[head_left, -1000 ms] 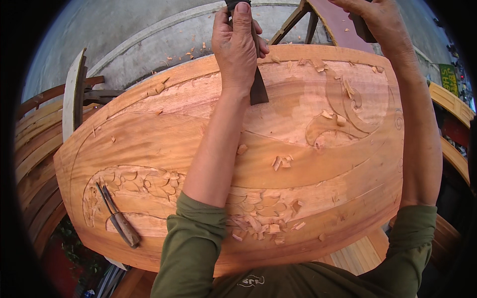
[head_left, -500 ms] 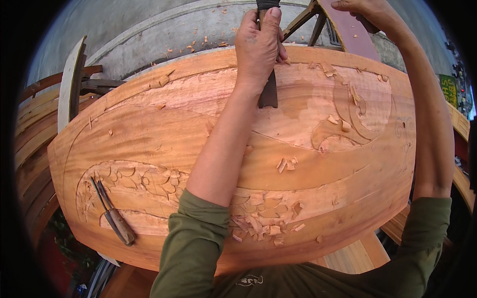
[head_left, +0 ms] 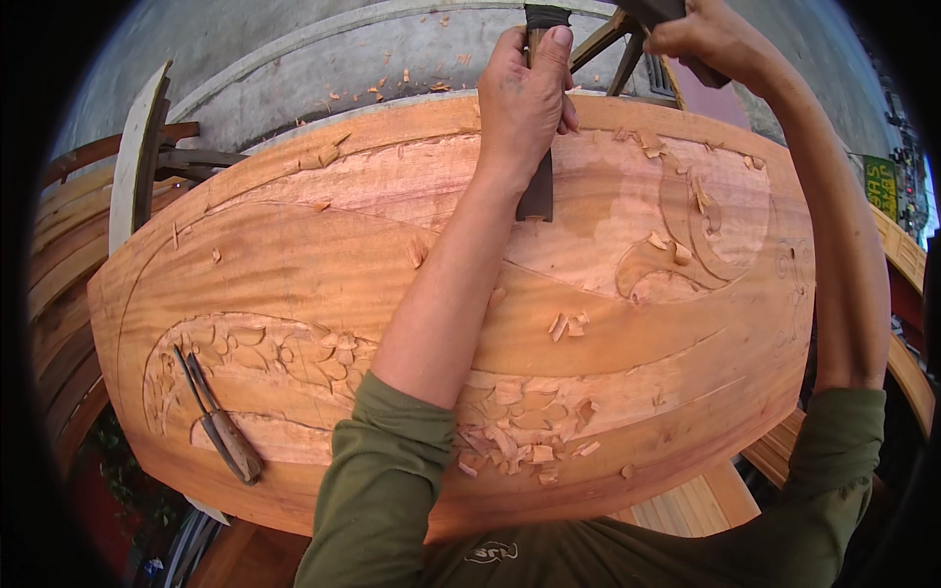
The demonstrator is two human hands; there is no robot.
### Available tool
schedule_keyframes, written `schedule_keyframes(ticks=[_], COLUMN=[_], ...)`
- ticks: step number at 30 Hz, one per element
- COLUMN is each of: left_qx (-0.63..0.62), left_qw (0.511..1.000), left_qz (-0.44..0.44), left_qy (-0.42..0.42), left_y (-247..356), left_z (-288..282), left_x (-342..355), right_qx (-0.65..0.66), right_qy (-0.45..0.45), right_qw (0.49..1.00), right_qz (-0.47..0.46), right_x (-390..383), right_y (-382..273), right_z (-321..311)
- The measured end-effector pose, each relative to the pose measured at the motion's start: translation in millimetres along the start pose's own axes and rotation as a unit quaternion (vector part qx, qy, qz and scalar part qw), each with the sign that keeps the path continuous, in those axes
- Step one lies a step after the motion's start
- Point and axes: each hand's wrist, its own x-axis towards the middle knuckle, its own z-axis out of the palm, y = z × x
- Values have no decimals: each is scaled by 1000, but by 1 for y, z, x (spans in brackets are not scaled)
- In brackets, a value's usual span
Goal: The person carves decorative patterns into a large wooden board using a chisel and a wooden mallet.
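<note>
My left hand [head_left: 524, 108] is wrapped round the handle of a wide flat chisel [head_left: 536, 191]. The chisel's handle has dark wrapping at its top, and its blade edge rests on the pale, cut-back area of a large carved wooden panel [head_left: 412, 323]. At the upper right, my right hand [head_left: 723, 41] is closed round a dark mallet [head_left: 655, 10], partly cut off by the picture's top edge. The mallet is apart from the chisel, up and to its right. Raised leaf and scroll carving [head_left: 647, 265] lies right of the blade.
Two slim carving tools [head_left: 230, 441] lie on the panel's left side. Loose wood chips [head_left: 505, 446] are scattered over the surface. A wooden support [head_left: 137, 162] stands at the far left, with stacked curved boards [head_left: 64, 269] beside it. Concrete ground [head_left: 392, 59] lies beyond.
My right hand has brought the mallet lower and leftward, so more of it shows. The chisel has shifted slightly to the right along the panel, still held in my left hand.
</note>
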Motion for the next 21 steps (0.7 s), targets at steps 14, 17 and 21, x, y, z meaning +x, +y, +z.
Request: schedule_keyframes(ticks=[14, 17, 21], left_qx=[-6, 9, 8], left_qw=[999, 999, 999], left_qz=[-26, -38, -42], left_qy=[-32, -7, 3], left_y=[-6, -5, -2], left_z=[17, -2, 2], left_x=[-3, -4, -4], right_qx=[-137, 11, 146], right_qy=[-91, 96, -280], right_qw=[970, 993, 934], right_qz=[-180, 70, -168], right_x=[19, 12, 11], right_y=[52, -3, 30], right_z=[-34, -10, -22])
